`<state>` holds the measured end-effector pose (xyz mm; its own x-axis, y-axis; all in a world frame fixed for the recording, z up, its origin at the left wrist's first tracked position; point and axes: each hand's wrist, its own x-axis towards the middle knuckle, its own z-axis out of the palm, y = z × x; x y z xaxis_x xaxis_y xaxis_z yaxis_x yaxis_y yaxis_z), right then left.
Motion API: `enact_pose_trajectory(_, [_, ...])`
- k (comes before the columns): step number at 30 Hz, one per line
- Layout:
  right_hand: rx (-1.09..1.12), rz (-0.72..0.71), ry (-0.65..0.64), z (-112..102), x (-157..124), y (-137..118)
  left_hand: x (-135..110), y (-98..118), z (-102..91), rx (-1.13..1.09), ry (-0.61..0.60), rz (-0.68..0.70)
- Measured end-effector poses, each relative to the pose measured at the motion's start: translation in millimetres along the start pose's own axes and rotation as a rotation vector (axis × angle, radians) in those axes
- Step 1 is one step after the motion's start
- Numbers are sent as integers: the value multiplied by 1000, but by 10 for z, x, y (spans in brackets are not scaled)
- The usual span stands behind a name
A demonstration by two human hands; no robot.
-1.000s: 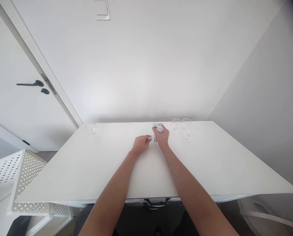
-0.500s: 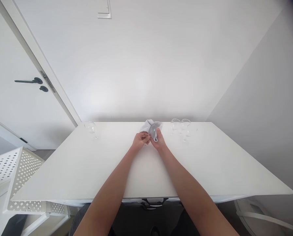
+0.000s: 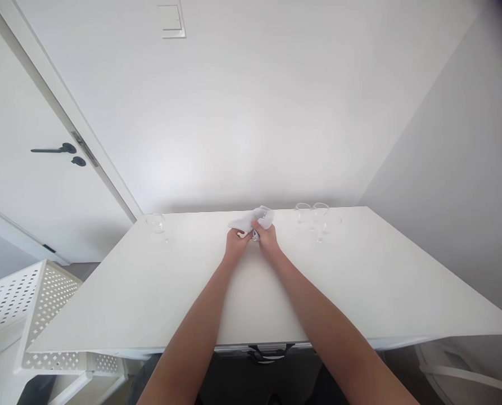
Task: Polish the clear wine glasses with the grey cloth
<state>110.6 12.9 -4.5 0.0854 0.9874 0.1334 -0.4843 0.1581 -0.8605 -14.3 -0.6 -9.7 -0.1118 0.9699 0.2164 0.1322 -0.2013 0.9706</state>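
Note:
Over the far middle of the table, both my hands are together on a clear wine glass (image 3: pixel 265 214) and a pale grey-white cloth (image 3: pixel 241 221). My left hand (image 3: pixel 236 243) is closed with its fingertips at the low end of the glass, by the foot. With the thumb pressed on top, my right hand (image 3: pixel 268 239) grips the cloth around the stem. The bowl points away from me, tilted, and the cloth lies partly over it and trails left. Fingers and fabric hide much of the stem.
One wine glass (image 3: pixel 157 224) stands at the far left of the white table (image 3: pixel 149 304). Several clear glasses, including a front wine glass (image 3: pixel 320 214), are grouped right of my hands. A white perforated rack (image 3: pixel 52 304) is beside the table's left edge; a wall closes off the back.
My right hand has shifted from beside the bowl down to the stem, its thumb now over the cloth. The cloth has spread further left. The view has shifted slightly.

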Motion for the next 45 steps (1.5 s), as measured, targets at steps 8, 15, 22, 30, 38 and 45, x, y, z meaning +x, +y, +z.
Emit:
enact_pose_trajectory(8, [11, 238, -170, -3, -19, 19, 104, 14, -140, -506, 55, -30])
enact_pose_trajectory(15, [-31, 464, -493, 29, -215, -49, 109, 99, -134, -696, -227, -178])
enact_pose_trajectory(22, [-224, 285, -534, 24, -153, -27, 115, 103, -144, -630, -44, -125])
enact_pose_trajectory(30, [-569, 31, -372, 84, -177, 47, 47, 154, -93, -519, 52, -95])
enact_pose_trajectory(38, [-112, 412, -585, 12, -211, -70, 68, 171, -106, -646, -87, -212])
enact_pose_trajectory(45, [-447, 100, -274, 156, -241, 108, 38, 207, -101, -591, 65, -162])
